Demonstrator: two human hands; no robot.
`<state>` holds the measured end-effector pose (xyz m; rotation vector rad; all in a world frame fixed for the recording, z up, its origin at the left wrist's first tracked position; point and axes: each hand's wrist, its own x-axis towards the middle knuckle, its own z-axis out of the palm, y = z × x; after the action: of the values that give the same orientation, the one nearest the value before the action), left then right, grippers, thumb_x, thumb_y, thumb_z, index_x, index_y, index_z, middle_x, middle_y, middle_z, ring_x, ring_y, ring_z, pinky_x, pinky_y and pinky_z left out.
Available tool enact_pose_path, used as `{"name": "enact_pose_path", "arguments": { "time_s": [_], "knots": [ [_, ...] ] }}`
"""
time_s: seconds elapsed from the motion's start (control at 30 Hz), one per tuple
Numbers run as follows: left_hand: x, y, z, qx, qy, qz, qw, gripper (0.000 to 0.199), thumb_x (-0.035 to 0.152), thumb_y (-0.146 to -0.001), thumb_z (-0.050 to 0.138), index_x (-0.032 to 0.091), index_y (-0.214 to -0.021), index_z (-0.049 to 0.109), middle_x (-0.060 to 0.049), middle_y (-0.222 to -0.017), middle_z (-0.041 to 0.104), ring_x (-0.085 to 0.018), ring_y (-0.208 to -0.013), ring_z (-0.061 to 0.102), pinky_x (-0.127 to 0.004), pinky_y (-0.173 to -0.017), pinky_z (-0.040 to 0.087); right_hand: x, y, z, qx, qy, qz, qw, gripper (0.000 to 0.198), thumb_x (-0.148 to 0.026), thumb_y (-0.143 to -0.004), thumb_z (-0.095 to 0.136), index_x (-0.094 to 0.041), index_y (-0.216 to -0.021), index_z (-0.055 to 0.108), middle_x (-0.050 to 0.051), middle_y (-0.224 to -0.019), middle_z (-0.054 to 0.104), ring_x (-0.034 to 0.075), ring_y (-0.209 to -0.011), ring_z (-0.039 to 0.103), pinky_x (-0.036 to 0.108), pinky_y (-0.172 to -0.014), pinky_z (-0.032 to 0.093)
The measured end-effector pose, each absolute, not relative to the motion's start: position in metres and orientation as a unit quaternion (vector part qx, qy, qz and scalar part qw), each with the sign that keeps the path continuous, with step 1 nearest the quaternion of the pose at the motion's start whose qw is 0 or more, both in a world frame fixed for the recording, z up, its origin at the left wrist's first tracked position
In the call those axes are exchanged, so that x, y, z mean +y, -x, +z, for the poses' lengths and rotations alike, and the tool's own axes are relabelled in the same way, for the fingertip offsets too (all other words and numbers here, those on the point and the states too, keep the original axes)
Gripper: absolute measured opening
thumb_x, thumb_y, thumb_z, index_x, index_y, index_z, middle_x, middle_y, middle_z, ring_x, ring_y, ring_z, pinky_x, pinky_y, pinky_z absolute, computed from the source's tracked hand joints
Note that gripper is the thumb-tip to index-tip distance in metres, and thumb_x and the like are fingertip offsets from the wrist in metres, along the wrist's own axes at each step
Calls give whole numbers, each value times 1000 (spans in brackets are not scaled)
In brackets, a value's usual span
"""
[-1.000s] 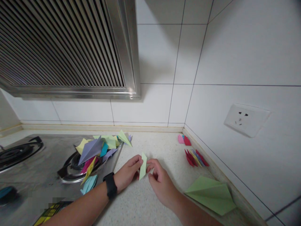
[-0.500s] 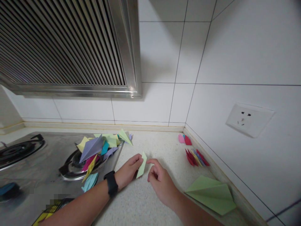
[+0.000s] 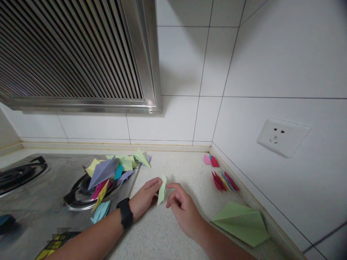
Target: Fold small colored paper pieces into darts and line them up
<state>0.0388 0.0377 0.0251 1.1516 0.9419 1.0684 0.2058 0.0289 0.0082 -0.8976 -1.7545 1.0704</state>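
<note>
A small folded piece of pale green paper point(image 3: 162, 191) stands tilted above the counter, pinched between the thumb and fingers of my left hand point(image 3: 146, 198). The fingertips behind the paper are partly hidden. My right hand point(image 3: 184, 209) is just to the right of it, index finger stretched toward the paper's edge and the other fingers loosely bent. Nothing shows in that hand; whether the index tip touches the paper is hard to tell. A larger light green paper plane point(image 3: 241, 224) lies beside my right forearm.
Colourful folded papers point(image 3: 104, 171) are heaped over the right burner of the gas stove point(image 3: 54, 202). Small folded papers point(image 3: 223, 181) stand in a row by the right wall, with pink and red ones point(image 3: 211, 160) behind. A range hood point(image 3: 151, 72) overhangs the stove. The wall carries a socket point(image 3: 282, 138).
My right index finger has come slightly closer to the green paper. The whole view has shifted a little; my left hand keeps its hold on the paper.
</note>
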Motion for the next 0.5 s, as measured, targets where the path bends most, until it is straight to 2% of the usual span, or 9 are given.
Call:
{"name": "enact_pose_path", "arguments": {
  "time_s": [0.3, 0.5],
  "knots": [
    [39, -39, 23, 384, -530, 461, 600, 34, 52, -85, 54, 19, -78, 48, 5, -64, 41, -8, -53, 39, -20, -49, 29, 29, -205, 8, -687, 361, 458, 433, 40, -5, -78, 44, -23, -113, 50, -4, -70, 58, 10, -56, 45, 23, -55, 32],
    [40, -36, 22, 410, -595, 439, 534, 36, 54, -88, 47, 19, -79, 49, 6, -60, 42, -8, -49, 38, -20, -46, 28, 30, -205, 14, -655, 341, 514, 436, 34, -10, -79, 46, -21, -111, 50, -3, -71, 60, 10, -55, 42, 23, -52, 29]
  ]
}}
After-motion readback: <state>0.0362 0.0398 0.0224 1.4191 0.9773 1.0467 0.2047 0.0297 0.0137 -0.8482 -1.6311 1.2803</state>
